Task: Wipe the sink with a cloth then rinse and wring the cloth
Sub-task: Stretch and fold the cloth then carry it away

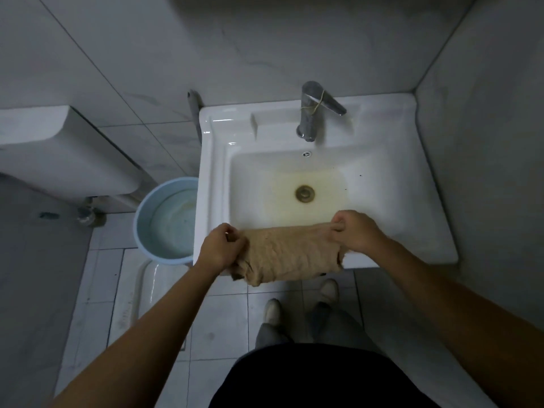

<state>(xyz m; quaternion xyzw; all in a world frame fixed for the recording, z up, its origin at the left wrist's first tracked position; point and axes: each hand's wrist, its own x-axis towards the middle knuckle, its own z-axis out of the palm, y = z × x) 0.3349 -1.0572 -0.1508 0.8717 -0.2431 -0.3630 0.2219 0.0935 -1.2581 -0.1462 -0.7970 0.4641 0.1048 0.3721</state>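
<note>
The tan cloth (290,253) hangs stretched over the front rim of the white sink (391,201), draping down past that rim toward the floor. The left hand (219,248) has its grip closed tight on the cloth's left end, at the sink's front left corner; the right hand (354,231) has its grip closed on the cloth's right end, over the sink's front rim. Inside the sink the basin bottom is stained yellowish around the drain (305,193). The chrome faucet (312,113) stands at the back of the sink. A pale blue bucket (153,213) sits on the floor just left of the sink.
</note>
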